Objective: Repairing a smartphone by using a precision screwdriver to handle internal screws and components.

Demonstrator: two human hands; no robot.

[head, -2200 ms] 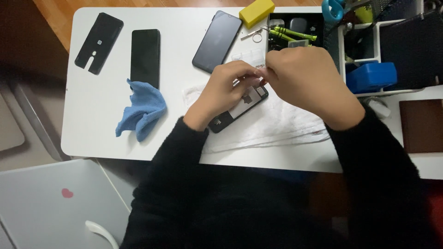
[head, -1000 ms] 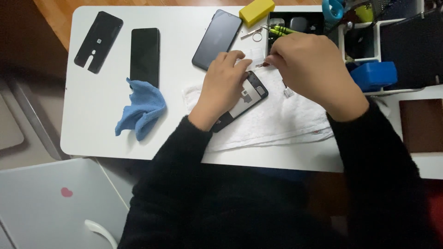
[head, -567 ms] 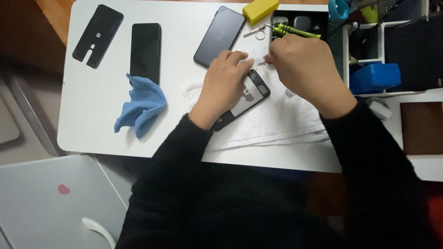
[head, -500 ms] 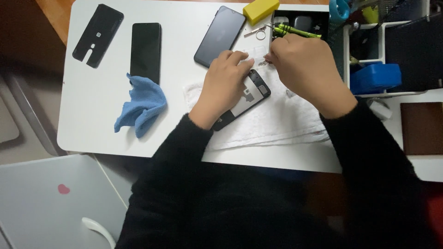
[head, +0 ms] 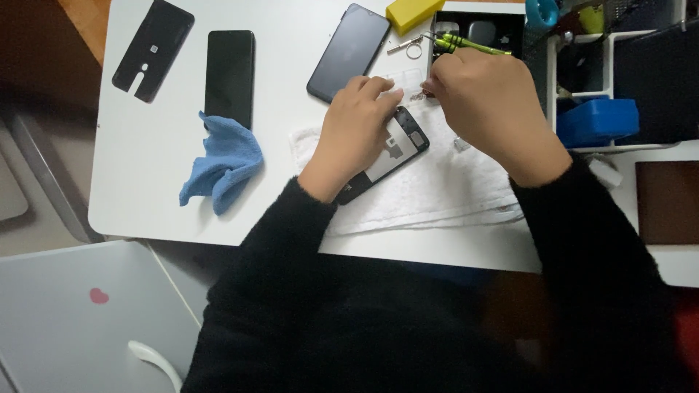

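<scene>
Nearest the person, the left hand [head: 357, 131] lies flat over the opened phone [head: 389, 149], fingers spread and pressing it onto the white towel [head: 451, 189]. The phone's long axis runs diagonally, its lower end toward the person's left and its upper end up and to the right. Just past that upper end, the right hand [head: 488, 102] has its fingertips pinched on something tiny; what it is I cannot tell. The right hand is the nearer one to that corner. Farther off lie a green screwdriver [head: 470, 46] and a dark phone [head: 348, 51].
</scene>
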